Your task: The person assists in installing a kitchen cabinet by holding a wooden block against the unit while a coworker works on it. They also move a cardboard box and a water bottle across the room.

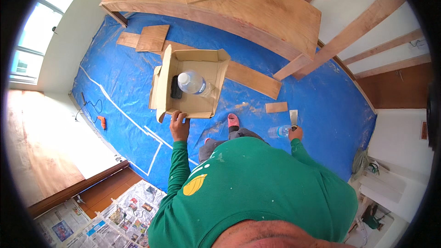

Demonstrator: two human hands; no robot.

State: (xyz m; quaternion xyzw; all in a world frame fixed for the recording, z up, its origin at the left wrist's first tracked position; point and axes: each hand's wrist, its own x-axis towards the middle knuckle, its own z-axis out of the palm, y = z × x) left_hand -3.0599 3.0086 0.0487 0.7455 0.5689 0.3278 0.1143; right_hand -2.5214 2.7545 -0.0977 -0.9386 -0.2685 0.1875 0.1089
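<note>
My left hand (pixel 180 127) grips the near edge of an open cardboard box (pixel 202 55), fingers over its rim and thumb outside. Inside the box are a clear plastic bottle (pixel 195 84) with a white cap and a small black object (pixel 176 87) whose kind I cannot make out. Off to the right, my right hand (pixel 296 133) is closed around the handle of a putty knife (pixel 293 117), its flat blade pointing away from me. A second clear plastic bottle (pixel 278 132) lies beside that hand; whether the hand touches it is hidden.
A blue tarp (pixel 124 96) covers the floor, with wood offcuts (pixel 255 80) beyond the box. A long wooden bench (pixel 266 14) spans the far side. An orange power tool (pixel 102 121) with a cord lies left. Newspaper sheets (pixel 131 211) cover the near left floor.
</note>
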